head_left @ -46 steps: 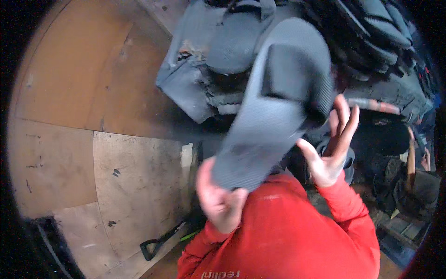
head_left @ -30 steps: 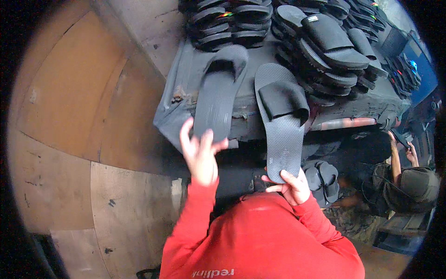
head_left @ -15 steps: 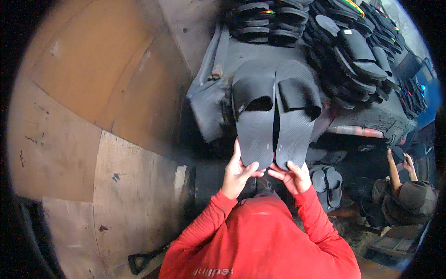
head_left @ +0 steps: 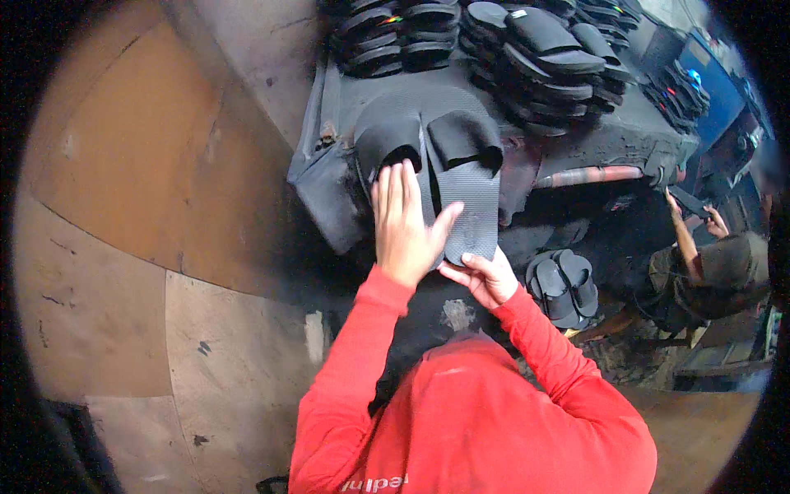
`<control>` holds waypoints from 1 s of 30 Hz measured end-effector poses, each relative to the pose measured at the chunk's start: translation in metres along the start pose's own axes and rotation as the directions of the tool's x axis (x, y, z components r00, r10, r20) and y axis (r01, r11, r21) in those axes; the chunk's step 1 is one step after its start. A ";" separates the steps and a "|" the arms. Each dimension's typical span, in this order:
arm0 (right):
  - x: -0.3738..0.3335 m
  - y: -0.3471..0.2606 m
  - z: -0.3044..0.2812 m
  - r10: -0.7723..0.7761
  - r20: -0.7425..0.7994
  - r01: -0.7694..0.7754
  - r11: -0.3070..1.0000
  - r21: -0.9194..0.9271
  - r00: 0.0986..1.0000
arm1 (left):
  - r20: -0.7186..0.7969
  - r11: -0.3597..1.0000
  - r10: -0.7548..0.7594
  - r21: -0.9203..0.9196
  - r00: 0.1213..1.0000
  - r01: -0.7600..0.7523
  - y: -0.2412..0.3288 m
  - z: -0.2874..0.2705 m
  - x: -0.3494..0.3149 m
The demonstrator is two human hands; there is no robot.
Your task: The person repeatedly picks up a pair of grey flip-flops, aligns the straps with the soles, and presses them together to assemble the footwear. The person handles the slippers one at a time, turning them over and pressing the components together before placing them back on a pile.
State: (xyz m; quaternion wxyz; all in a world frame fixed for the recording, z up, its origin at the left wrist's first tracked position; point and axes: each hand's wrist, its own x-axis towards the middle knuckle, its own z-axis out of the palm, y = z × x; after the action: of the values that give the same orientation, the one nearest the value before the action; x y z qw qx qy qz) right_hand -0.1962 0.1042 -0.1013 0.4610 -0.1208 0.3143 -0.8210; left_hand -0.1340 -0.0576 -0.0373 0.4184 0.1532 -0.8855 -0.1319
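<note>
A pair of black slide sandals lies side by side in front of me, heels toward me and broad straps at the far end. My left hand (head_left: 403, 226) is flat on the left slide sandal (head_left: 387, 142), fingers straight and thumb spread out; the fingertips reach the strap's opening. That hand hides most of this sandal's footbed. At the heel of the right slide sandal (head_left: 471, 202), my right hand (head_left: 487, 278) grips the edge, thumb on top and fingers underneath. The toe ends are over the dark bench top (head_left: 346, 90).
Black slides form stacks (head_left: 403, 37) and a heap (head_left: 543, 74) along the bench's far side. Another pair of slides (head_left: 563, 288) sits low to the right. A co-worker (head_left: 716, 272) at the right holds a dark piece. Brown panels (head_left: 222, 354) fill the left.
My left hand has let go of the left sandal's heel and moved forward onto its footbed. My right hand still grips the right heel. The whole view has shifted.
</note>
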 end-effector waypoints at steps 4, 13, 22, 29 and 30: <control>0.001 0.005 0.000 0.018 0.015 -0.019 0.999 0.050 1.000 | 0.118 0.967 -0.206 0.173 0.971 0.184 -0.010 0.044 0.045; 0.003 0.007 -0.017 0.178 0.148 -0.188 0.980 0.061 0.973 | -0.010 0.939 0.028 0.344 1.000 -0.023 -0.020 0.057 0.034; -0.154 -0.028 -0.200 0.058 -0.428 -0.076 0.997 -0.024 0.902 | 0.367 0.809 0.574 -0.113 0.732 -0.577 0.069 0.112 -0.062; -0.288 -0.060 -0.299 -0.208 -0.764 0.143 0.978 -0.152 0.611 | 0.382 0.213 0.911 -0.758 -0.156 -0.616 0.191 0.245 -0.069; -0.292 -0.060 -0.303 -0.199 -0.748 0.137 0.980 -0.144 0.633 | 0.348 0.131 0.909 -0.761 -0.229 -0.636 0.204 0.264 -0.067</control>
State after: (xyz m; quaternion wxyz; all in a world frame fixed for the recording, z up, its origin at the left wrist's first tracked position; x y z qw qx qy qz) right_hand -0.2253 0.4926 -0.2711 0.2040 0.1882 0.4953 -0.8232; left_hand -0.3322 0.1831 -0.1727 -0.0393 -0.5985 -0.8000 -0.0144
